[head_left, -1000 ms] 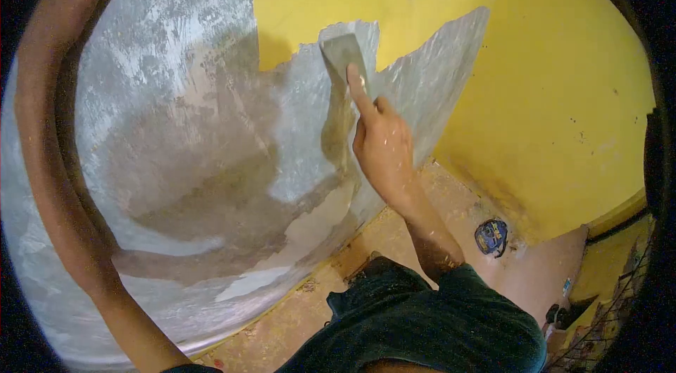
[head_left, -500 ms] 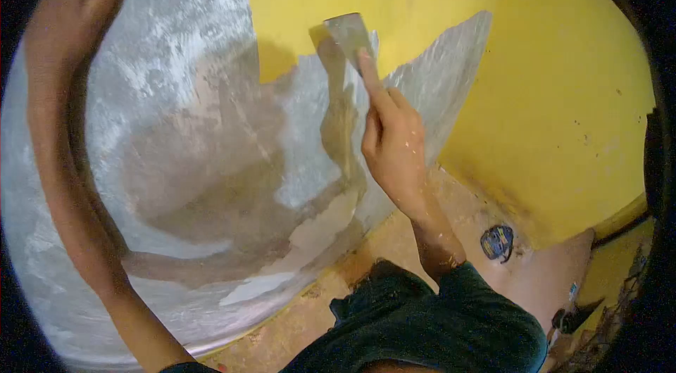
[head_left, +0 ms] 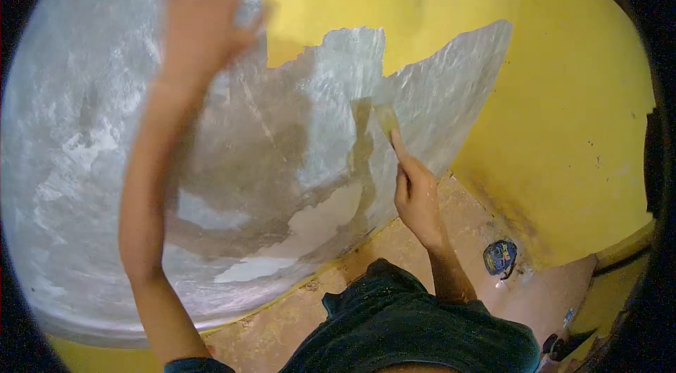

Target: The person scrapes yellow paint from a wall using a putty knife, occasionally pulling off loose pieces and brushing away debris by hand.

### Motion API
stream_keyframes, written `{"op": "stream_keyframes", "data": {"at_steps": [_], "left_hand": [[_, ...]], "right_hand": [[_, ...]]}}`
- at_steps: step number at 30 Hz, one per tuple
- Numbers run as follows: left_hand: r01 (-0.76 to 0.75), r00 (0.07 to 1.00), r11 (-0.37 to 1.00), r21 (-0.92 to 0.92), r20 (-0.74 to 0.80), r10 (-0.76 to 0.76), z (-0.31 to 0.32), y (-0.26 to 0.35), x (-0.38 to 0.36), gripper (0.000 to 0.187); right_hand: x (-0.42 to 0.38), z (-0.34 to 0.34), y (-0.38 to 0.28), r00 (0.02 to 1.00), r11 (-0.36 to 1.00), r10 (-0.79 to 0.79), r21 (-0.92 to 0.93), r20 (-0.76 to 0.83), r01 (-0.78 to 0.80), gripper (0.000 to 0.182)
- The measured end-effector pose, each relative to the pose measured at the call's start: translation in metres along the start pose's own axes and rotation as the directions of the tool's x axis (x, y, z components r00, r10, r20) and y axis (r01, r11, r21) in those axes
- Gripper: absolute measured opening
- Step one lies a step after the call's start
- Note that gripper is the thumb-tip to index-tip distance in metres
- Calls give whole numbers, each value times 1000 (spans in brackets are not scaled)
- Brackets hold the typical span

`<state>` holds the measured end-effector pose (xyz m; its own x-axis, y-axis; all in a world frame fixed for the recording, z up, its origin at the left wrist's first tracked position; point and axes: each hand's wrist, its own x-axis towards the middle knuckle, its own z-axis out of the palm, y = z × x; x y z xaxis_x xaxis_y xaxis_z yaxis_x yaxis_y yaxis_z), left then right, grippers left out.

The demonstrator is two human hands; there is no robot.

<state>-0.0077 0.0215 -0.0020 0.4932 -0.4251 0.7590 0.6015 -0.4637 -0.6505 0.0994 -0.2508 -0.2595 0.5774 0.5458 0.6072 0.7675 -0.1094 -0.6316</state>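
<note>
Scraper (head_left: 386, 122) clasped in right hand (head_left: 421, 202) — left hand (head_left: 203, 24) blurred, fingers spread, before the grey-patched wall (head_left: 77, 197).

The front wall (head_left: 324, 127) before me is yellow at the top and grey across most of the rest, with a pale sheen of light low on my left and broad shadows over its middle. To my right the side wall (head_left: 570, 105) is yellow, flecked with small dark marks and stained brown near its foot. Below me I see a tan, blotchy floor (head_left: 271, 331), where a blue bundle (head_left: 500, 258) with yellow markings lies close to that wall.
</note>
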Motion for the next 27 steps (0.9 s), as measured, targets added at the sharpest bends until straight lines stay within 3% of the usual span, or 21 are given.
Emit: {"op": "stream_keyframes", "data": {"at_steps": [1, 3, 5, 6, 7, 8, 9, 11, 15, 16, 18, 19, 21, 23, 25, 27], "left_hand": [[35, 982, 935, -353, 184, 33, 5, 38, -17, 68], [-60, 908, 825, -562, 312, 278, 13, 104, -47, 70], [-156, 784, 612, -775, 280, 554, 27, 147, -79, 74], [-157, 792, 619, -769, 276, 545, 26, 155, -77, 74], [-235, 734, 633, -738, 292, 613, 26, 162, -72, 75], [-316, 667, 634, -705, 310, 678, 26, 164, -67, 75], [-328, 664, 630, -704, 302, 683, 33, 160, -59, 75], [-233, 779, 559, -796, 192, 597, 53, 143, -30, 86], [-287, 873, 768, -573, 174, 456, 62, 95, 46, 77], [-291, 871, 763, -577, 169, 461, 60, 90, 57, 77], [-237, 957, 861, -450, 42, 286, 56, 88, 65, 72], [-141, 971, 903, -406, 122, 207, 60, 105, 56, 71], [-158, 901, 862, -482, 287, 325, 53, 143, 19, 73], [-254, 786, 683, -685, 265, 559, 60, 177, -47, 77], [-332, 625, 644, -689, 351, 698, 30, 174, -65, 79], [-322, 645, 675, -663, 368, 670, 19, 149, -65, 79]], "right_hand": [[-10, -4, 2, 1000, 1000, -5, -1, 7, 5, 69], [-28, -16, 6, 990, 991, 109, 64, 93, -116, 65], [-45, -25, 14, 991, 992, 105, 57, 88, -111, 63], [-53, -29, 17, 991, 991, 112, 65, 78, -117, 61], [-59, -34, 18, 992, 992, 103, 64, 72, -108, 61], [-67, -39, 18, 978, 981, 177, 57, 109, -183, 61], [-76, -42, 19, 956, 963, 255, 49, 145, -264, 61], [-102, -35, 44, 963, 965, 249, 51, 108, -255, 57], [-124, -37, 50, 951, 949, 304, 67, 56, -307, 52], [-123, -39, 49, 949, 947, 310, 68, 52, -313, 52], [-122, -40, 46, 939, 931, 341, 121, 45, -343, 51], [-121, -41, 48, 937, 929, 345, 123, 51, -349, 51], [-120, -43, 50, 926, 923, 368, 90, 81, -374, 19], [-120, -43, 47, 930, 927, 359, 86, 79, -365, 20], [-112, -44, 44, 940, 937, 334, 87, 69, -339, 21], [-108, -44, 41, 934, 924, 346, 137, 92, -356, 14]]}}
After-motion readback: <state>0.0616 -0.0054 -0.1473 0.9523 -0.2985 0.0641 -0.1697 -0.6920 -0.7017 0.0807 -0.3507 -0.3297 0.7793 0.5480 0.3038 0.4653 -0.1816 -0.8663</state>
